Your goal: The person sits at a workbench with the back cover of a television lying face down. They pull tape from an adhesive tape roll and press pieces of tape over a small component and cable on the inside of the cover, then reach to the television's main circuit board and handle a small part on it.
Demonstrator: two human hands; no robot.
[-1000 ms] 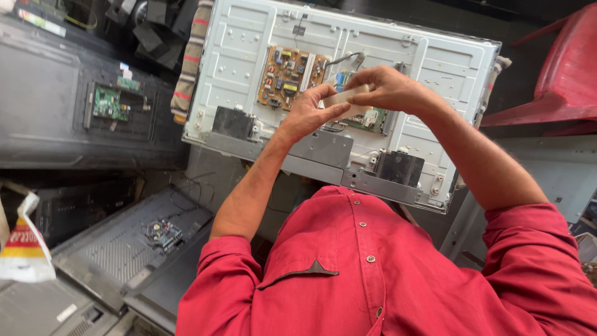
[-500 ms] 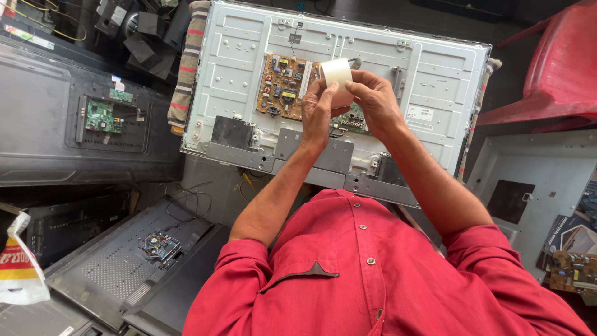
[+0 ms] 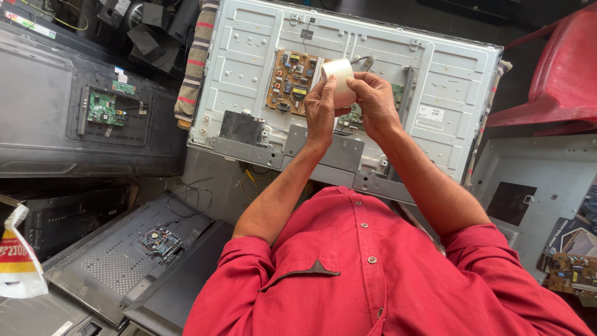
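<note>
Both my hands are raised in front of me around a roll of pale tape (image 3: pixel 339 81). My left hand (image 3: pixel 320 112) grips the roll's left side and my right hand (image 3: pixel 376 102) closes on its right side. Behind them leans the opened metal back of a flat television (image 3: pixel 249 56), with a brown power board (image 3: pixel 292 78) and a green circuit board (image 3: pixel 397 93) partly hidden by my hands. My red shirt (image 3: pixel 360 274) fills the lower frame.
A dark television back with a green board (image 3: pixel 102 109) lies at left. Another black panel (image 3: pixel 134 249) lies lower left, beside a white-and-red bag (image 3: pixel 18 261). A red plastic chair (image 3: pixel 553 74) stands at right, over a grey panel (image 3: pixel 535 186) and a loose board (image 3: pixel 572 270).
My hands have shifted left and lifted the tape roll so it stands upright between them; earlier it was held lower, over the right-hand board. The view has moved too.
</note>
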